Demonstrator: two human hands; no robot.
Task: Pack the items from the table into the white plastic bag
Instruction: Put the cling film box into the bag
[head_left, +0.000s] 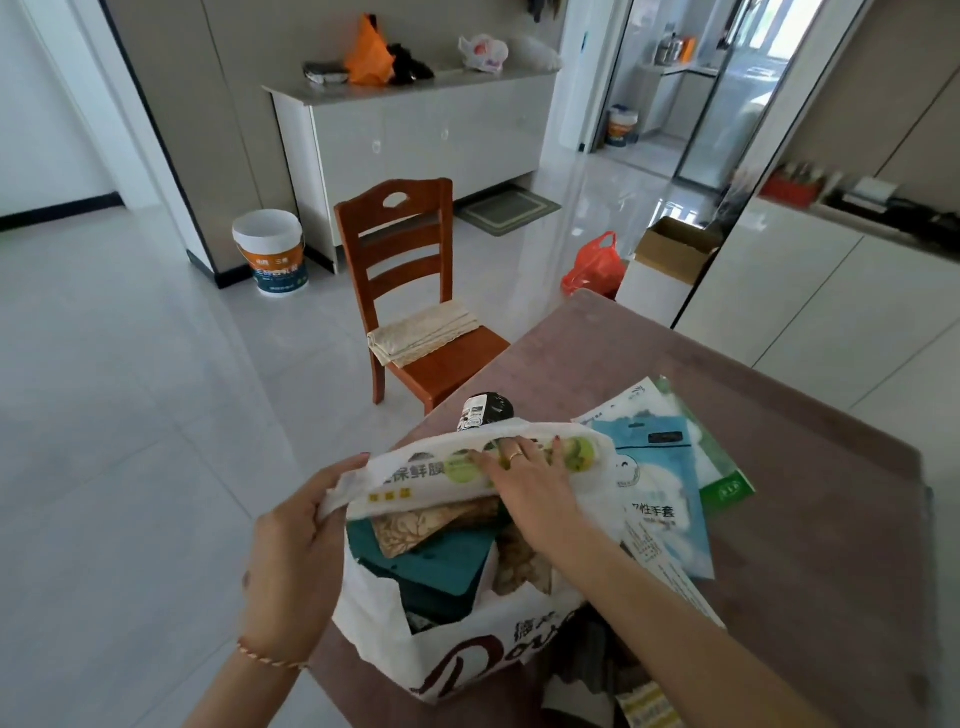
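The white plastic bag (457, 660) with dark red lettering stands open at the near corner of the brown table (810, 519). Inside it I see a dark green flat item (441, 566) and patterned beige packets (426, 522). My left hand (291, 540) grips the bag's left rim. My right hand (530, 480) lies on a long white cling-film box (415, 475) that rests across the bag's mouth. A dark bottle (485, 410) stands just behind the bag. A blue-and-white glove packet (660, 483) and a green packet (722, 478) lie on the table to the right.
A wooden chair (410, 291) with a folded cloth stands beyond the table's far left edge. A paint bucket (270, 249), an orange bag (597, 265) and an open cardboard box (670, 265) sit on the floor. White cabinets line the right side.
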